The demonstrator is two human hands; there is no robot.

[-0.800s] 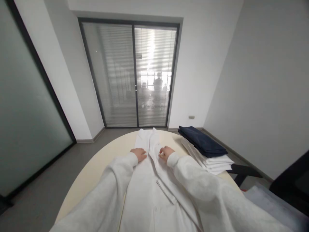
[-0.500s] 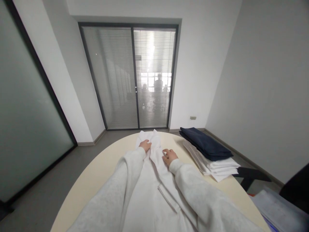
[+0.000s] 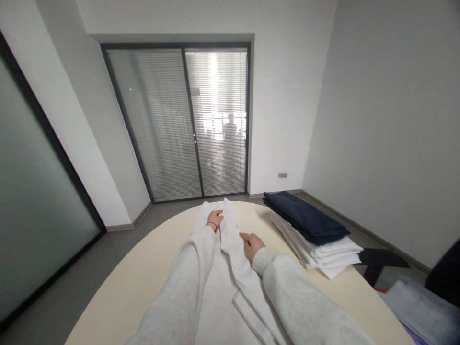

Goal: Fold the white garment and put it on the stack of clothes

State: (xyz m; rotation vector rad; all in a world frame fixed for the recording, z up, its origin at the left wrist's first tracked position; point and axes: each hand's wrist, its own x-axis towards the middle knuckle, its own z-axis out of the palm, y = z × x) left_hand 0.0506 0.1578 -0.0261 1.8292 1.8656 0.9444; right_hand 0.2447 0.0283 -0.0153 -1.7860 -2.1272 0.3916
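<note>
the white garment [image 3: 224, 287] lies lengthwise down the middle of the desk [image 3: 136, 287], running from its far rounded edge back toward the person. it passes under both hands. its far end sits just beyond the left hand [image 3: 214, 220], and a raised fold of cloth runs between the two hands, with the right hand [image 3: 253, 244] on its right edge, nearer the person.

the desk is pale beige with a curved rim, over a grey floor. to the left stands a frosted glass partition [image 3: 32, 191] in a dark frame. straight ahead are sliding glass doors [image 3: 179, 124] with lowered blinds, and dim figures of people [image 3: 228, 132] show behind them. on the right side of the desk rests a stack of folded clothes, a navy piece [image 3: 305, 218] on top of white pieces [image 3: 327, 251], well apart from the hands. beyond it a black chair [image 3: 381, 261] shows beside the plain grey wall, and grey sheets [image 3: 420, 311] lie at the lower right corner.

the left hand rests on the far part of the garment, its fingers [image 3: 219, 218] close together and turned toward the fold. whether they nip the cloth or only press it cannot be told. a thin red thread [image 3: 211, 224] circles that wrist. the right hand lies on the garment with its forefinger stretched out leftward along the cloth and the other fingers [image 3: 247, 238] loosely curled, gripping nothing. both arms wear light grey sleeves.
</note>
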